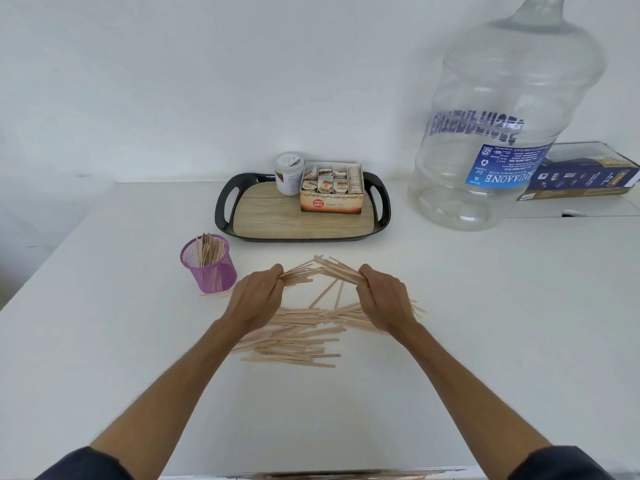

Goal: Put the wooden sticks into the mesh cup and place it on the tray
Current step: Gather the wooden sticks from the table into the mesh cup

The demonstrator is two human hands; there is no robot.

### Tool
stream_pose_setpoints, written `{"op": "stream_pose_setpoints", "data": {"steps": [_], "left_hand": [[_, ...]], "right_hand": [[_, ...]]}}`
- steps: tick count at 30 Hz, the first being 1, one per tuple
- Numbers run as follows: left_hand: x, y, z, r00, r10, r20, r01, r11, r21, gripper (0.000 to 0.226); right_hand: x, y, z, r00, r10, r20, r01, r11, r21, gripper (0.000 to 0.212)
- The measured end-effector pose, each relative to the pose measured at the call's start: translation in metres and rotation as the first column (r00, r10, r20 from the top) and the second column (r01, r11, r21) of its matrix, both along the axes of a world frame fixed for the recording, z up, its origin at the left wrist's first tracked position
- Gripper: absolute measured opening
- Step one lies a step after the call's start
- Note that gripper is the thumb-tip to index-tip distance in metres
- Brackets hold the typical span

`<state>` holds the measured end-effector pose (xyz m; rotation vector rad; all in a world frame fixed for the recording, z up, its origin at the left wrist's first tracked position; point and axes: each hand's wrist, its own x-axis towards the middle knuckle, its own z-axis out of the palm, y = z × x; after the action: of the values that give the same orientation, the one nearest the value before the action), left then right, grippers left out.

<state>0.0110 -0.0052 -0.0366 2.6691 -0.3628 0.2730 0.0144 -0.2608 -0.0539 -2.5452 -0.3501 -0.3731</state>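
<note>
A purple mesh cup [209, 268] stands upright on the white table, left of centre, with several wooden sticks inside it. A loose pile of wooden sticks [298, 336] lies flat in the middle of the table. My left hand [254, 296] grips a bundle of sticks [298, 273] that fans toward the right. My right hand [382, 294] grips another bundle [341, 270] that fans toward the left; the two bundles meet at their far tips. The black tray [223, 209] with a wood-look floor sits behind the pile.
On the tray stand a white jar [289, 173] and an open tea-bag box [332, 188] at its back. A large clear water jug [498, 126] rises at the right, with a dark blue box [585, 174] behind it. A white wall backs the table.
</note>
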Motion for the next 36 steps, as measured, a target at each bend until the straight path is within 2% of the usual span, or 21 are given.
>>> {"op": "stream_pose_setpoints", "data": {"steps": [2,4,7,10,14,19,21,23,25,30,33,36], "left_hand": [[0.003,-0.003,0.000,0.998,0.039,-0.041,-0.045,0.987,-0.154,0.021],[0.006,-0.006,0.002,0.997,0.038,-0.067,-0.059,0.937,-0.344,0.029],[0.007,-0.012,0.007,0.996,0.017,-0.093,-0.063,0.850,-0.523,0.038],[0.011,-0.014,0.014,0.991,-0.006,-0.135,-0.078,0.791,-0.607,0.044],[0.021,-0.020,0.017,0.981,0.051,-0.190,-0.164,0.745,-0.646,0.046],[0.030,-0.034,0.025,0.966,0.162,-0.203,-0.255,0.454,-0.854,0.050],[0.033,-0.039,0.027,0.963,0.184,-0.196,-0.253,0.381,-0.889,0.052],[0.034,-0.044,0.025,0.967,0.180,-0.183,-0.238,0.368,-0.899,0.053],[0.031,-0.048,0.018,0.967,0.165,-0.195,-0.244,0.373,-0.895,0.053],[0.019,-0.054,-0.010,0.956,0.178,-0.232,-0.289,0.456,-0.842,0.055],[0.012,-0.055,-0.023,0.950,0.207,-0.235,-0.307,0.462,-0.832,0.058],[0.007,-0.057,-0.033,0.945,0.219,-0.245,-0.322,0.469,-0.823,0.059]], "right_hand": [[0.005,0.004,0.001,0.999,-0.018,-0.038,0.022,0.993,0.115,0.019],[0.009,0.009,0.002,0.999,-0.004,-0.053,0.017,0.967,0.253,0.022],[0.013,0.017,0.006,0.997,0.047,-0.056,-0.014,0.878,0.479,0.034],[0.015,0.023,0.012,0.995,0.073,-0.066,-0.018,0.795,0.607,0.051],[0.022,0.032,0.021,0.986,0.011,-0.165,0.101,0.748,0.656,0.058],[0.035,0.047,0.037,0.986,-0.042,-0.163,0.156,0.592,0.791,0.059],[0.039,0.054,0.042,0.985,-0.048,-0.165,0.166,0.514,0.842,0.057],[0.040,0.059,0.041,0.983,-0.074,-0.169,0.184,0.482,0.856,0.056],[0.039,0.065,0.034,0.978,-0.129,-0.165,0.208,0.492,0.846,0.057],[0.030,0.075,0.008,0.972,-0.189,-0.142,0.223,0.531,0.817,0.064],[0.023,0.080,-0.009,0.967,-0.211,-0.142,0.237,0.548,0.802,0.062],[0.018,0.083,-0.022,0.955,-0.237,-0.177,0.279,0.522,0.806,0.062]]}}
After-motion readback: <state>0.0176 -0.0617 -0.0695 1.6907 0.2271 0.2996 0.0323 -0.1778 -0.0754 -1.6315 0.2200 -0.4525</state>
